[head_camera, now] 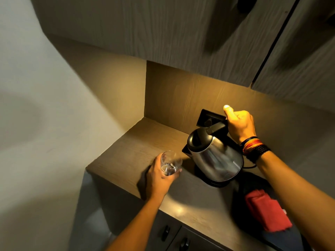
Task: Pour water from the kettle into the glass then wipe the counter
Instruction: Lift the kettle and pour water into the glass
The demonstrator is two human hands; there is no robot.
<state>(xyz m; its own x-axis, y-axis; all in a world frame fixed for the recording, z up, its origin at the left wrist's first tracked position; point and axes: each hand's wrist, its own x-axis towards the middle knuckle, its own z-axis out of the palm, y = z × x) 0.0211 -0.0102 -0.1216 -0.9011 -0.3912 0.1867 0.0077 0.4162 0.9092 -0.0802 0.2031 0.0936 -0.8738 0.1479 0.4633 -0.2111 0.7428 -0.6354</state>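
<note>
A steel kettle with a black lid and handle is tilted to the left, its spout pointing toward the glass, above its black base. My right hand grips the kettle's handle from above. A clear glass with a little water in the bottom stands on the wooden counter, just left of the spout. My left hand wraps around the glass from the near side. No stream of water is visible. A folded red cloth lies on the counter at the right, under my right forearm.
A black wall socket sits on the back panel behind the kettle, and a cord trails at the kettle's right. Overhead cabinets hang low above the niche. A wall bounds the counter's left end. Cabinet doors with black handles are below the counter edge.
</note>
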